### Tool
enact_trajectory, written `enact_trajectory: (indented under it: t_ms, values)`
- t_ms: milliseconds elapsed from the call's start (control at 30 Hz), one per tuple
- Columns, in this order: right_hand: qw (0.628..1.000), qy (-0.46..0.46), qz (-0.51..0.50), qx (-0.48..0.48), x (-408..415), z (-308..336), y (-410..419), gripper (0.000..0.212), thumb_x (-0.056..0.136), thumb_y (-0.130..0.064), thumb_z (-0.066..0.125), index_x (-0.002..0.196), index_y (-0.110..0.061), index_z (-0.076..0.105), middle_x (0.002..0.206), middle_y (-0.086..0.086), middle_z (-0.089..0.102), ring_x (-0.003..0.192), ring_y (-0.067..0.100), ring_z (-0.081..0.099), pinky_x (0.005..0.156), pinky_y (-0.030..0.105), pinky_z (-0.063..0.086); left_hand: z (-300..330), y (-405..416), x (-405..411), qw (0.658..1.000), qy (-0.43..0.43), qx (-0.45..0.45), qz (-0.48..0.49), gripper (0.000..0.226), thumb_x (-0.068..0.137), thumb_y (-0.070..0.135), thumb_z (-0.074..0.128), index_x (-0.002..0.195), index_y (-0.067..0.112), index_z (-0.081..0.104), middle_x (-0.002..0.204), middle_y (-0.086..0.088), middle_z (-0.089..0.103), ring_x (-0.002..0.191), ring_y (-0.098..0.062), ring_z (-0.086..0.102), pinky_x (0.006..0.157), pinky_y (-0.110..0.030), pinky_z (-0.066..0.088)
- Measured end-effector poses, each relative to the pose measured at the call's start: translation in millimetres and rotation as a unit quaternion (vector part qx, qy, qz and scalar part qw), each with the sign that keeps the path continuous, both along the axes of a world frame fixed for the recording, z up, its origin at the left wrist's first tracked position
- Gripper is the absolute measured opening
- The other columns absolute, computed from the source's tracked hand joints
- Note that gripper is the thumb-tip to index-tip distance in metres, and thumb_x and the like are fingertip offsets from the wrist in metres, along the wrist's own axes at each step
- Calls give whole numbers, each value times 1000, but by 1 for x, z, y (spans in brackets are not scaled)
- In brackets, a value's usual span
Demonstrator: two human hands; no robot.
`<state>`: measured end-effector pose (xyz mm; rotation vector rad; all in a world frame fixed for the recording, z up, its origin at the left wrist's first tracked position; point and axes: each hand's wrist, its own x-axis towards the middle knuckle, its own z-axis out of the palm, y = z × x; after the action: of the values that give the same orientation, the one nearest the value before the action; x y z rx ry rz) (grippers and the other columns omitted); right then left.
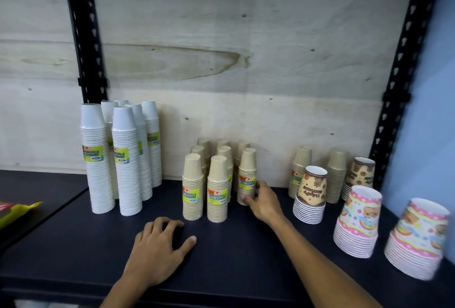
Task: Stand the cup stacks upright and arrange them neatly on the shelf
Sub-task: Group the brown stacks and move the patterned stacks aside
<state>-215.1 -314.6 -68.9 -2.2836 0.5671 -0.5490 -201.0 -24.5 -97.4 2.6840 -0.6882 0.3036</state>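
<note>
Plywood-backed shelf (73,246): our right hand (263,203) grips the light, tippy kraft stack (247,177) low; left hand (157,248) rests flat.

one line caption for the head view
Right hand grips a kraft cup stack; left hand rests on the shelf.

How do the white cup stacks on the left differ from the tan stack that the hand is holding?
The white cup stacks are much taller than the tan cup stack. The white ones are plain white; the tan one is kraft brown. The white ones stand untouched, while the right hand grips the tan stack near its base. All stand upright, cups upside down, on the dark shelf, and carry a yellow-green label.
</note>
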Motion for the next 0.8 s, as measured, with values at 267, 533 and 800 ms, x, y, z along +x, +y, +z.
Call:
enact_trajectory:
  t_ms: [267,533,800]
  values:
    - [991,20,-26,-133,-37,72,-5,49,88,-37,69,128,-16,53,125,7,60,113,24,60,94,34,48,2,1,-3,1000,20,5,-9,68,82,78,28,137,41,42,138,15,37,133,-11,33,110,-32,29]
    - [953,10,-202,-225,-77,161,-90,47,91,-38,62,126,-8,57,130,19,54,121,38,48,91,41,45,-1,1,-3,1000,16,-6,-6,64,83,77,29,136,43,42,137,17,36,131,-9,33,109,-31,31]
    - [935,187,-218,-208,-64,151,-164,47,86,-46,63,115,-10,59,127,16,60,116,36,55,76,34,38,0,0,-1,999,33,-13,0,71,76,83,23,135,46,40,138,20,33,133,-7,29,111,-30,28]
